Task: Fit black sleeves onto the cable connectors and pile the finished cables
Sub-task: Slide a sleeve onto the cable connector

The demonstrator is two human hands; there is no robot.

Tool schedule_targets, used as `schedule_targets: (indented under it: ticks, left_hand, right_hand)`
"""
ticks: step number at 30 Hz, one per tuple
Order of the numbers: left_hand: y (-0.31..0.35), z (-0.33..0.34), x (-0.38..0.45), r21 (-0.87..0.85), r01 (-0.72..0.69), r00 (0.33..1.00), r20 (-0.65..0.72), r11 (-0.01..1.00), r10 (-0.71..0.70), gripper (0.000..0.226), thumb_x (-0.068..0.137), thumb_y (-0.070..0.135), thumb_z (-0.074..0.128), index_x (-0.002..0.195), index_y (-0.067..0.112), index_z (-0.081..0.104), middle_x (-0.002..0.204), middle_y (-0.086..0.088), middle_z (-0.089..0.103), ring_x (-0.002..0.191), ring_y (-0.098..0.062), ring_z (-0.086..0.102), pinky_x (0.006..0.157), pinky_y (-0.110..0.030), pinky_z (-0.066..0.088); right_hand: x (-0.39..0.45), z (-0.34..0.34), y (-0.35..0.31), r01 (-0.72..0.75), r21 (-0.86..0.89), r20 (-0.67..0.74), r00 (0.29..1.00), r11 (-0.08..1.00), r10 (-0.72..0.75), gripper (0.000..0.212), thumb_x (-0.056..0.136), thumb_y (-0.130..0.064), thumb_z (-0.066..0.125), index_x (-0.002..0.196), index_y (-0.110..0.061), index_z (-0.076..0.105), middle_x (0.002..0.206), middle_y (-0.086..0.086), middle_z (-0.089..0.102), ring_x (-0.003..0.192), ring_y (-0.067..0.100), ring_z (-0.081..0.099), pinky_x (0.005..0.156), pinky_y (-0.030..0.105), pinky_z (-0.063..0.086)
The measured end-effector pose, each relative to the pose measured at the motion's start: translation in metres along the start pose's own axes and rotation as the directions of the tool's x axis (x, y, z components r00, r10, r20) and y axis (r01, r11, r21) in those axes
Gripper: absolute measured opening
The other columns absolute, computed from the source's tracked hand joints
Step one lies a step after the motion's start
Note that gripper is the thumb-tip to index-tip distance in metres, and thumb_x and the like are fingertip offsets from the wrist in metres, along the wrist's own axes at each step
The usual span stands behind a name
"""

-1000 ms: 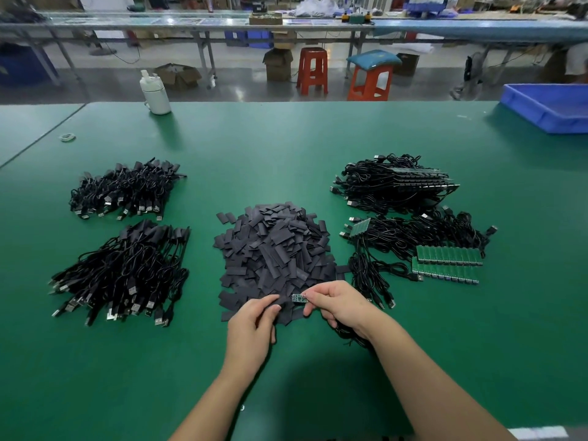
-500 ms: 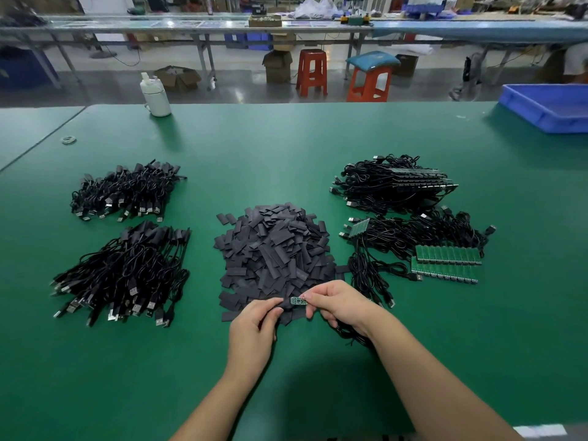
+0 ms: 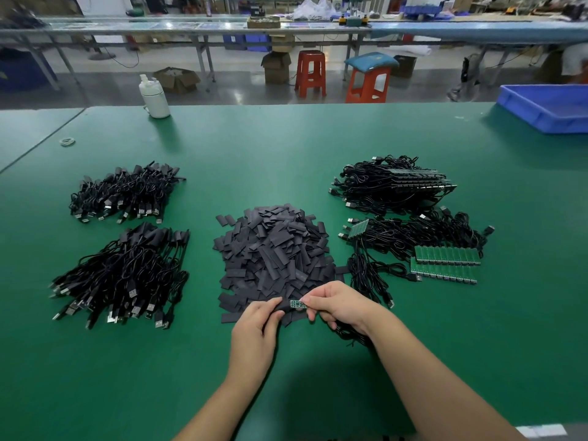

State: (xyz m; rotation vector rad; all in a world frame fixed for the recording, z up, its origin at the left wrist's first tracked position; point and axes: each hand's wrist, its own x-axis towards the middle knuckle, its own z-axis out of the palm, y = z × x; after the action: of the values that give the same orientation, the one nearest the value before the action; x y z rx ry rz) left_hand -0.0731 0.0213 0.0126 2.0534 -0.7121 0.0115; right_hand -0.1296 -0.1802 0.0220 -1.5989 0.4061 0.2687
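Observation:
At the near edge of the heap of flat black sleeves [image 3: 273,253], my right hand [image 3: 337,305] pinches a small green connector board [image 3: 297,303] whose black cable hangs under the wrist. My left hand [image 3: 257,329] grips a black sleeve [image 3: 281,308] at the board's left end. Two piles of sleeved cables lie to the left, one near [image 3: 124,275] and one farther back [image 3: 127,192]. Bare cables with green boards [image 3: 445,262] lie to the right, with a stacked bundle [image 3: 391,186] behind them.
A white bottle [image 3: 155,97] stands at the far left of the green table [image 3: 286,144]. A blue bin [image 3: 550,106] sits at the far right corner. A small ring [image 3: 67,141] lies near the left seam. Stools and benches stand beyond the table.
Both hands stay at the front of the sleeve heap; the sleeve in my left hand has crept slightly over the board's left end.

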Motion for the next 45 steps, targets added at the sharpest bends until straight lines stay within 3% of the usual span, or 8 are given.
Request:
schedule_targets:
  ticks: [12, 18, 26, 35, 45]
  left_hand:
    - [0.0, 0.002, -0.002, 0.05, -0.106, 0.992, 0.071, 0.993, 0.102, 0.021, 0.081, 0.009, 0.078, 0.101, 0.012, 0.076, 0.093, 0.01, 0.065, 0.087, 0.001, 0.056, 0.081, 0.0, 0.036]
    - [-0.001, 0.005, -0.002, 0.064, -0.135, 0.987, 0.093, 0.989, 0.129, 0.021, 0.081, 0.008, 0.079, 0.101, 0.011, 0.076, 0.092, 0.007, 0.067, 0.085, 0.001, 0.055, 0.08, 0.001, 0.035]
    - [-0.003, 0.006, -0.004, 0.058, -0.139, 0.982, 0.14, 0.989, 0.13, 0.023, 0.084, 0.012, 0.076, 0.107, 0.015, 0.075, 0.089, 0.008, 0.066, 0.082, -0.002, 0.057, 0.075, -0.009, 0.042]
    - [-0.004, 0.005, -0.005, 0.034, -0.199, 0.975, 0.104, 0.979, 0.195, 0.022, 0.083, 0.011, 0.076, 0.104, 0.017, 0.075, 0.093, 0.012, 0.065, 0.084, 0.003, 0.057, 0.08, 0.0, 0.037]
    - [-0.008, 0.006, -0.006, -0.008, -0.217, 0.972, 0.093, 0.976, 0.217, 0.023, 0.084, 0.013, 0.075, 0.106, 0.021, 0.075, 0.095, 0.016, 0.064, 0.086, 0.006, 0.058, 0.08, -0.004, 0.041]
  right_hand:
    - [-0.005, 0.001, -0.006, 0.009, -0.096, 0.075, 0.997, 0.995, -0.002, 0.018, 0.098, -0.03, 0.06, 0.095, -0.018, 0.074, 0.072, -0.003, 0.069, 0.047, 0.006, 0.038, 0.047, 0.023, 0.043]
    - [-0.005, 0.003, -0.005, 0.011, -0.133, 0.094, 0.996, 0.991, 0.002, 0.017, 0.099, -0.029, 0.059, 0.099, -0.02, 0.073, 0.084, 0.001, 0.075, 0.046, 0.008, 0.04, 0.049, 0.024, 0.049]
    - [-0.007, 0.005, -0.004, 0.033, -0.171, 0.105, 0.994, 0.985, -0.015, 0.022, 0.1, -0.03, 0.058, 0.107, -0.015, 0.072, 0.094, 0.002, 0.077, 0.049, 0.009, 0.042, 0.054, 0.025, 0.05]
    - [-0.01, 0.006, -0.008, 0.032, -0.136, 0.119, 0.993, 0.99, -0.016, 0.016, 0.092, -0.031, 0.06, 0.097, -0.026, 0.075, 0.081, -0.003, 0.074, 0.05, 0.009, 0.041, 0.053, 0.024, 0.048]
    - [-0.015, 0.012, -0.009, 0.029, -0.138, 0.075, 0.997, 0.99, -0.019, 0.019, 0.098, -0.019, 0.058, 0.107, -0.011, 0.073, 0.076, -0.004, 0.07, 0.051, 0.008, 0.041, 0.051, 0.021, 0.044]
